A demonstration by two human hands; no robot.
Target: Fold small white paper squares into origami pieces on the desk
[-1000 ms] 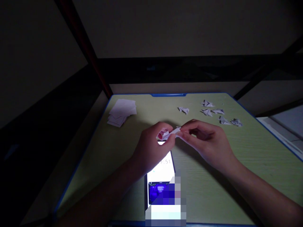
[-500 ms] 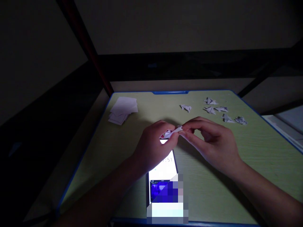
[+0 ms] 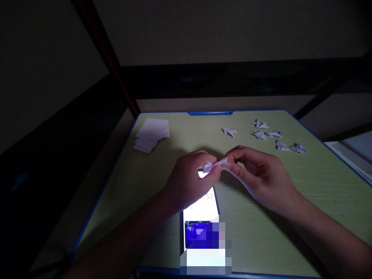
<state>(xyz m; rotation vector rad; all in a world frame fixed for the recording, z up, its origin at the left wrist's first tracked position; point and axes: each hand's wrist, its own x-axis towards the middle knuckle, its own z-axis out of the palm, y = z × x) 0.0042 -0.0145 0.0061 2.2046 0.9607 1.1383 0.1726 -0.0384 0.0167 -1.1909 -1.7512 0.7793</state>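
The folded paper (image 3: 208, 167) had tilted slightly while both hands kept pinching it, left hand (image 3: 186, 176) on its body, right hand (image 3: 266, 180) at its tip. It was above the phone (image 3: 203, 211) (screen lit), between the desk's (image 3: 255, 244) left and right edges; shaping apparently continued.

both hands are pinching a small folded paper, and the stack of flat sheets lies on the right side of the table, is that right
Not quite: the stack of flat sheets lies on the left side of the table, as the head view shows. The left hand and right hand are indeed pinching a small folded paper.
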